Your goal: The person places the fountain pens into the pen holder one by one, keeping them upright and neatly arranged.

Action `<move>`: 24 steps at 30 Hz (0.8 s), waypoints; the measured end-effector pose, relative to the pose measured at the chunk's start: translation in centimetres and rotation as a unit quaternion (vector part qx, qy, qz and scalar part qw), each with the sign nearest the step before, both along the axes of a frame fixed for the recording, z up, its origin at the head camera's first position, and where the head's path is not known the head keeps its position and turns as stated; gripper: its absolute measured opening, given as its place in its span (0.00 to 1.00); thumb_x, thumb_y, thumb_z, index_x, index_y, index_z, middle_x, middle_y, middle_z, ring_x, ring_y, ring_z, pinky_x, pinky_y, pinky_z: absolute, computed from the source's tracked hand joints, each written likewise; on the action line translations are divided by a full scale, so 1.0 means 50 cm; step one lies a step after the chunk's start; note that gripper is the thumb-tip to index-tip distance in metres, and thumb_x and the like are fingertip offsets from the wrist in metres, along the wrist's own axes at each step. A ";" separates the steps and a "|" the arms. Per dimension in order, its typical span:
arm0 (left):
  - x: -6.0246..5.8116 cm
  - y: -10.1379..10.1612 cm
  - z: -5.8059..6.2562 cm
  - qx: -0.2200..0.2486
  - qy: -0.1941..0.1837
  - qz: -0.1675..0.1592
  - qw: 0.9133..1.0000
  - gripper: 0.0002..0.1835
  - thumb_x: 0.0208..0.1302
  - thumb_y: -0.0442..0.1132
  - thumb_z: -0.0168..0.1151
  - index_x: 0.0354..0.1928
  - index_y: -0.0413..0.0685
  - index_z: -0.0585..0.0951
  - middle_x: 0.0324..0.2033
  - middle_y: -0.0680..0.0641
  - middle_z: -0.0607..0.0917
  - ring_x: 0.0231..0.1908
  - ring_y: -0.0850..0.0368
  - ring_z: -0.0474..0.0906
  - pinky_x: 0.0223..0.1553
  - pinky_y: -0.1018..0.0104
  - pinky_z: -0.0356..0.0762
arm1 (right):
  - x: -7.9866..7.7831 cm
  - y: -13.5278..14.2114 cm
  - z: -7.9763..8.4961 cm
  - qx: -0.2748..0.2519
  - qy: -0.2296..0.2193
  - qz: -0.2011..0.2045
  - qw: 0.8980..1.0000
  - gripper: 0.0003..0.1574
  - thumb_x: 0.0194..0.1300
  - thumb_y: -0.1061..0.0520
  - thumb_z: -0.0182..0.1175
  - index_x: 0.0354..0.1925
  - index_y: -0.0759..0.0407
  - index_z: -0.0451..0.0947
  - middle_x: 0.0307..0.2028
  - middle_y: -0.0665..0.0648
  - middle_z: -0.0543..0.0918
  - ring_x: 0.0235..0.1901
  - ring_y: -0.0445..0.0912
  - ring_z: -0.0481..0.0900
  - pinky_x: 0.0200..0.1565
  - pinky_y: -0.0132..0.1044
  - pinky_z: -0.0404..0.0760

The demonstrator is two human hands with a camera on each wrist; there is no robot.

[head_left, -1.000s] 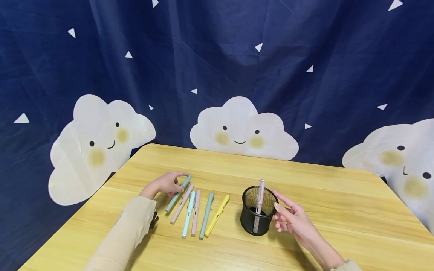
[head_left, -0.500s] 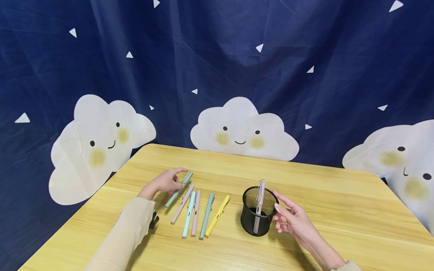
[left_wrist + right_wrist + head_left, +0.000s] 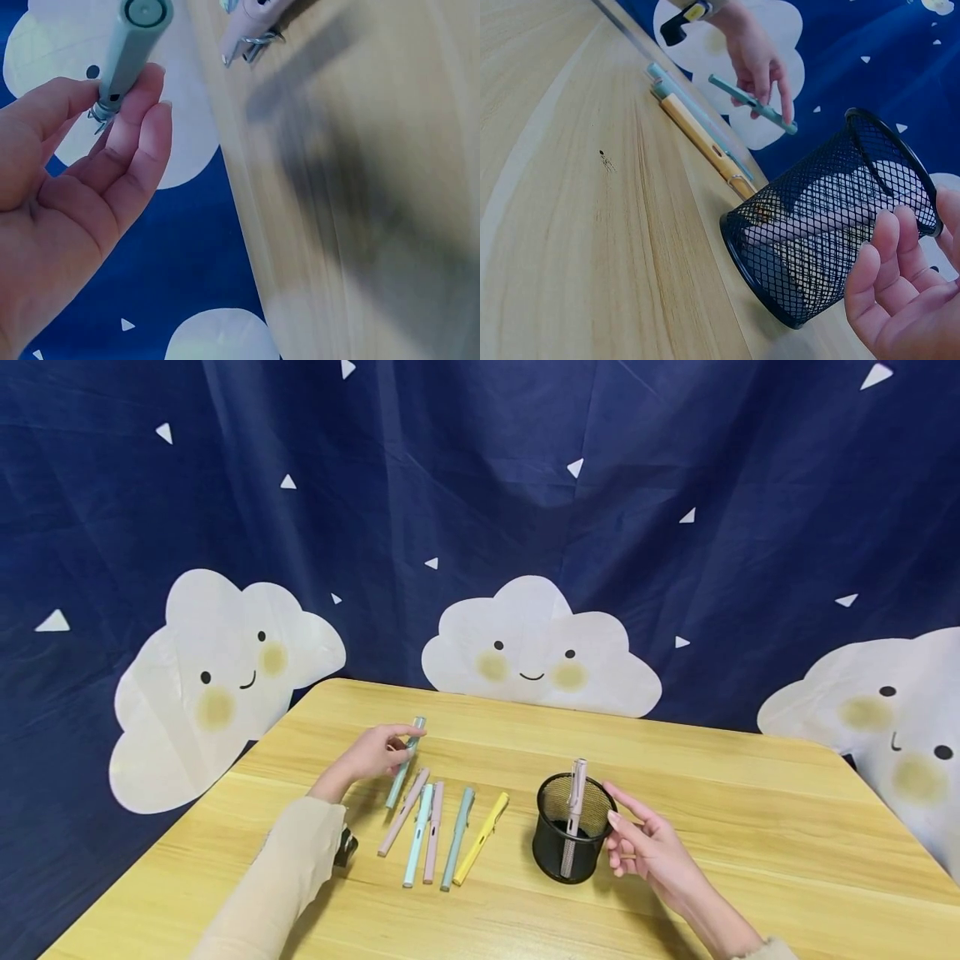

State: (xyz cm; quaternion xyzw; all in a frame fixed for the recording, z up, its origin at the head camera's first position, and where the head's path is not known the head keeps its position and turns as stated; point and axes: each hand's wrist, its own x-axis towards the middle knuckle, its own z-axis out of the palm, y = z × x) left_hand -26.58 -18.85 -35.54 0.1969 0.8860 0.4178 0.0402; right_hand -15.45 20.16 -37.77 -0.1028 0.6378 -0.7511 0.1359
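My left hand (image 3: 372, 752) pinches a green pen (image 3: 399, 783) between thumb and fingers, holding it above the tabletop. In the left wrist view the pen's end (image 3: 146, 13) points towards the camera. With thumb and forefinger, my right hand (image 3: 654, 853) grips the rim of a black mesh pen holder (image 3: 549, 847), which stands upright on the table. One pale mauve pen (image 3: 576, 797) leans inside it. Between the hands lie a mauve pen (image 3: 402, 814), a light blue pen (image 3: 416, 843), a second mauve pen (image 3: 432, 839), a grey-green pen (image 3: 456, 843) and a yellow pen (image 3: 480, 841).
The wooden table (image 3: 720, 802) reaches back to a dark blue curtain (image 3: 495, 460) printed with white clouds and triangles. A black device (image 3: 346, 847) sits at my left wrist, near the loose pens.
My left hand has lifted the green pen off the table and moved it slightly away from me, turning it more upright. My right hand and the pen holder have stayed put.
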 end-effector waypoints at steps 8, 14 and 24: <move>0.007 0.016 0.008 0.023 0.024 -0.007 0.999 0.18 0.60 0.27 0.52 0.54 0.37 0.74 0.34 0.41 0.76 0.21 0.52 0.72 0.24 0.59 0.75 | 0.001 0.002 -0.003 -0.007 -0.003 0.002 1.000 0.23 0.68 0.55 0.47 0.55 0.29 0.67 0.21 0.50 0.77 0.19 0.41 0.74 0.24 0.30 0.75; 0.008 0.029 0.010 0.045 0.032 -0.015 0.998 0.17 0.61 0.27 0.51 0.53 0.37 0.74 0.36 0.38 0.77 0.24 0.53 0.74 0.29 0.49 0.76 | 0.000 0.002 -0.002 -0.004 -0.006 0.000 1.000 0.22 0.68 0.55 0.47 0.50 0.25 0.68 0.21 0.50 0.76 0.19 0.41 0.74 0.24 0.30 0.75; 0.030 0.063 0.042 0.108 0.032 -0.029 0.993 0.17 0.61 0.24 0.48 0.52 0.29 0.72 0.35 0.35 0.76 0.25 0.52 0.75 0.32 0.47 0.76 | 0.000 0.000 0.000 0.000 -0.008 -0.006 1.000 0.21 0.67 0.54 0.48 0.50 0.25 0.67 0.21 0.51 0.75 0.19 0.41 0.73 0.24 0.30 0.75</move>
